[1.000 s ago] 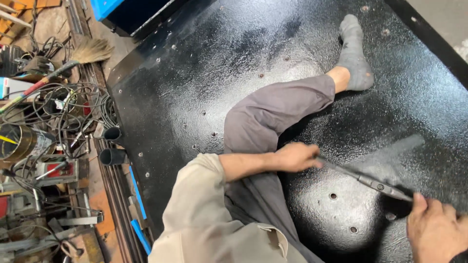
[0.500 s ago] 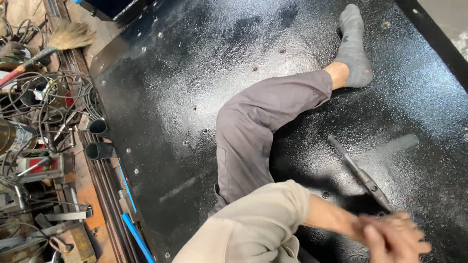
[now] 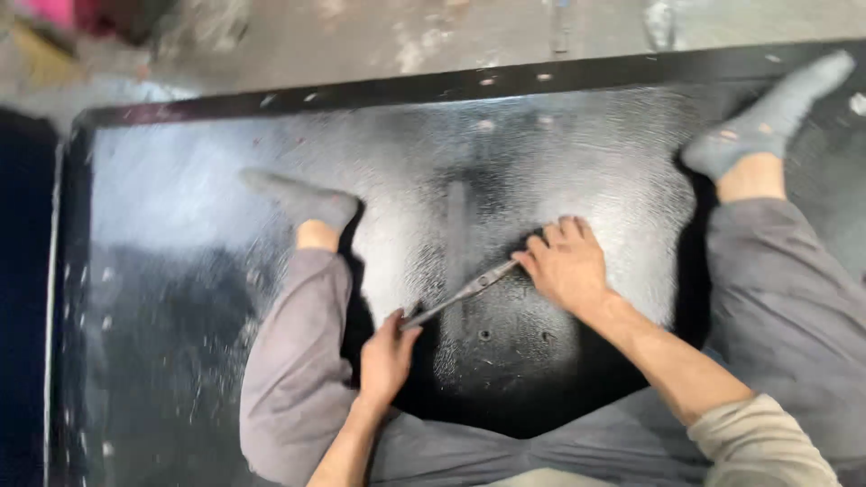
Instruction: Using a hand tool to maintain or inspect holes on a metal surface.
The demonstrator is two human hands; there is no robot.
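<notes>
Left hand (image 3: 386,356) gripping scraper (image 3: 460,294) handle | right hand (image 3: 566,263) flat, fingers spread, pressing blade end onto black panel (image 3: 225,207)

The whole view is smeared with motion blur, so edges are soft everywhere. The far end of the metal tool (image 3: 460,294) disappears under my right hand (image 3: 568,268), and the near end is hidden inside my left hand (image 3: 386,358), so I cannot tell what kind of tool it is. My palms are turned away from view. My left forearm runs off the bottom edge, and so does my right sleeve (image 3: 758,446). The black sheet (image 3: 180,225) is cut off at the right and the bottom. The floor (image 3: 361,36) beyond is too blurred to read.
</notes>
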